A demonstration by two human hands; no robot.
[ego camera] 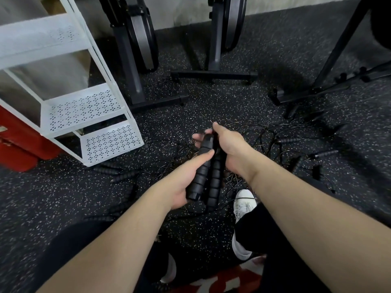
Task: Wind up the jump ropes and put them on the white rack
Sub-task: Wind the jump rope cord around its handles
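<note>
Both my hands on one pair of black jump-rope handles, held over the speckled floor.

Both forearms reach forward and converge at centre frame. My left hand [186, 176] lies palm-up under the handles [206, 172], thumb pressed across the upper one, fingers curled beneath: grip closed round them. My right hand [229, 144] comes over from the right, back of hand up, fingers wrapped about the handles' far ends; its grip is closed there too. The two handles lie side by side, touching, ends toward me. Loose ropes [273, 140] with further handles are strewn on the floor [63, 197] beyond and beside my hands. The white rack [84, 111] stands left, well apart.
</note>
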